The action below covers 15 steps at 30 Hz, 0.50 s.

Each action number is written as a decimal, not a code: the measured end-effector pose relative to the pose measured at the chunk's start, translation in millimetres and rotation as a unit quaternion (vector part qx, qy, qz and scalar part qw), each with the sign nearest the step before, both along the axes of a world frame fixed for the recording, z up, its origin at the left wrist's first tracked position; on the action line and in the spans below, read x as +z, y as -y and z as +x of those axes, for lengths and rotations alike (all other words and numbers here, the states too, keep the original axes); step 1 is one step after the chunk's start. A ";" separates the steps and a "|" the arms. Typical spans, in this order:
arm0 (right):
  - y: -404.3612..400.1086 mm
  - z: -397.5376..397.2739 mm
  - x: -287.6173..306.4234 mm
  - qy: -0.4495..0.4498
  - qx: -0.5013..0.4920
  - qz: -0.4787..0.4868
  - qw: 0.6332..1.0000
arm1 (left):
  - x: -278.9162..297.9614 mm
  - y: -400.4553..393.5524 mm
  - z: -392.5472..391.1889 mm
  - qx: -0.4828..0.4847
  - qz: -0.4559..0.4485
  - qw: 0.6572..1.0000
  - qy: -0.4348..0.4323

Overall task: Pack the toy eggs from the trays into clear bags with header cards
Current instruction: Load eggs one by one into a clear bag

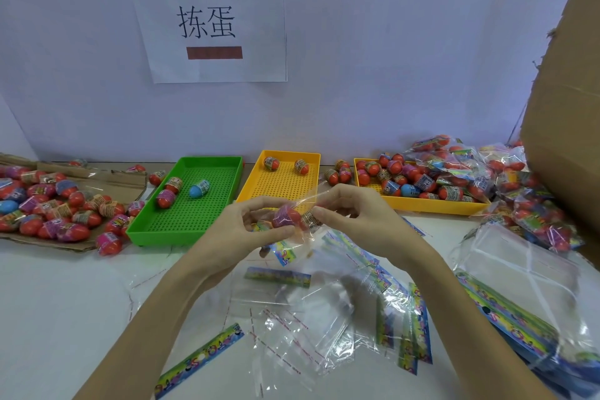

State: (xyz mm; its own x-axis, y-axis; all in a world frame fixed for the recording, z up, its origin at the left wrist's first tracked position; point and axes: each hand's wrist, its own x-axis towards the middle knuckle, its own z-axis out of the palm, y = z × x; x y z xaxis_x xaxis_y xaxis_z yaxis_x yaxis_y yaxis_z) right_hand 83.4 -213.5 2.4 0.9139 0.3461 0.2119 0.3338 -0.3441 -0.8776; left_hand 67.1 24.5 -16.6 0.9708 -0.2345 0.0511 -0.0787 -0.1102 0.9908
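Item 1: white paper sheet (207, 23) on the wall, upper left of centre of the frame. I read two large black Chinese characters on it, 拣蛋. Above them at the sheet's top left corner, and below them, I see two dark reddish-brown bars covering whatever is printed there.

Item 2: egg wrappers (204, 186), in the trays across the middle of the frame. Printing present, too small for me to read.

Item 3: header cards (199, 360), lower frame. Coloured lettering present, too blurred for me to read.
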 end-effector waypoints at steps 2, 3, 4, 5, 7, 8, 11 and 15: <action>0.8 -0.6 -0.5 -0.004 0.005 0.000 1.000 | -1.8 0.2 1.2 0.008 0.011 1.000 0.002; 1.3 -0.9 -0.6 -0.005 0.009 -0.004 1.000 | -2.4 -0.2 1.8 0.005 0.010 1.000 0.000; 1.9 -1.1 -0.6 -0.007 0.014 -0.007 1.000 | -2.6 -0.9 2.0 -0.003 0.001 1.000 -0.006; 2.6 -1.2 -0.5 -0.014 0.020 -0.005 1.000 | -2.3 -1.5 2.0 -0.012 -0.009 1.000 -0.011; 4.1 -0.7 0.0 -0.031 0.033 0.009 0.999 | -1.3 -2.6 1.3 -0.024 -0.016 1.000 -0.013; 5.2 -0.3 0.5 -0.039 0.038 0.013 0.998 | -0.8 -2.9 1.0 -0.027 -0.017 0.999 -0.013; 8.2 0.3 2.1 -0.052 0.057 0.016 0.997 | -0.7 -4.4 1.2 -0.039 -0.034 0.998 -0.026; 11.5 0.8 1.3 -0.041 0.067 0.026 0.997 | -0.4 -5.5 0.9 -0.066 -0.080 0.993 -0.051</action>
